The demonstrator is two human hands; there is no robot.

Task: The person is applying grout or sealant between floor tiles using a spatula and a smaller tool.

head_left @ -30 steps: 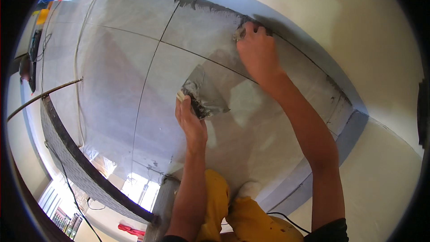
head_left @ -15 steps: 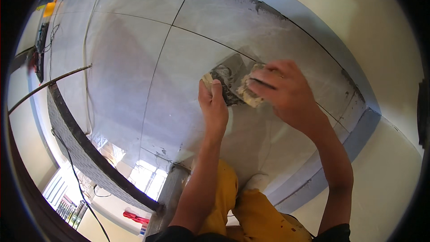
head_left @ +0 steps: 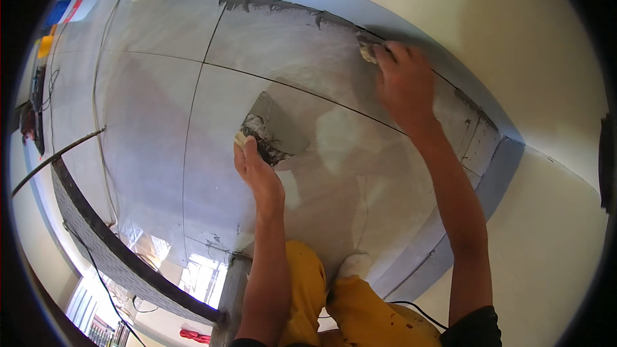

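Observation:
My left hand (head_left: 256, 170) grips the pale handle of a broad, flat metal trowel (head_left: 273, 122) with wet grey grout smeared on its blade, held over the tiled floor (head_left: 218, 122). My right hand (head_left: 405, 90) is up at the top right, fingers round a smaller tool with a pale, grout-stained face (head_left: 366, 48), partly hidden by the fingers. That tool is at the joint along the wall, beside a strip of smeared grey grout (head_left: 257, 3).
A cream wall with a grey-blue base band (head_left: 456, 80) curves along the top and right. At left are a dark-edged railing (head_left: 132, 250), a protruding rod (head_left: 77, 144), cables (head_left: 96, 103) and assorted objects (head_left: 45, 48). My yellow-clad knees (head_left: 360, 315) are at the bottom.
Half a second ago my right hand's tool was at the trowel's blade. It has since moved up to the wall joint, while my left hand with the trowel shifted left in view.

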